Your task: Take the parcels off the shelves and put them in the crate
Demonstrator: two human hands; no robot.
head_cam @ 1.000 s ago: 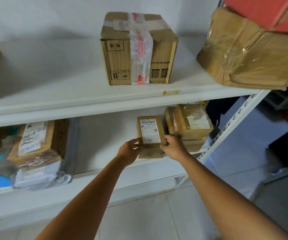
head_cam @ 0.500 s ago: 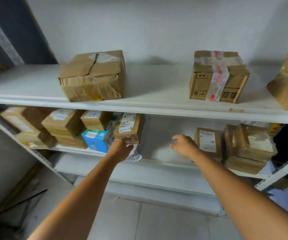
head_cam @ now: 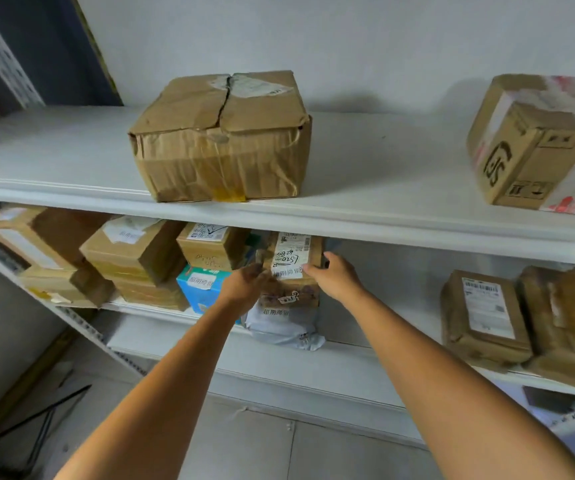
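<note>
Because the labelled brown parcel [head_cam: 293, 263] stands on end atop a grey poly mailer [head_cam: 284, 329], both hands clamp it from the sides; the left hand [head_cam: 244, 287] curls round its left edge; the right hand [head_cam: 336, 278] wraps the right edge, thumb on the front; it stands on the lower shelf [head_cam: 355, 346]. A blue carton [head_cam: 197, 289] and a small scribbled box [head_cam: 209, 247] crowd its left; the upper shelf's lip [head_cam: 400, 225] hangs just above, so drawing it outward looks safer than lifting; no crate is in view.
</note>
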